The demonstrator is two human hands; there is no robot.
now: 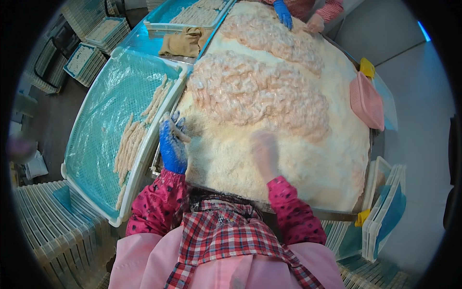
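While the blue-gloved, crumb-dusted left hand [173, 147] was at the near left edge of a broad metal-rimmed table [332, 215], its fingers were partly curled, whether clamped on anything I could not tell. Over pale loose crumbs [219, 166] at the table's near middle, the pale right hand [265, 148] was too blurred to show whether its fingers were apart or together. Left of the table, a white-rimmed turquoise mesh tray [103, 120] held pale coated strips [131, 146]. A glistening pinkish raw mound [260, 94] lay mid-table; a pink plastic basket [366, 101] stood at its right edge. Beyond, a co-worker's blue-gloved hand [284, 15] was at the table's far end.
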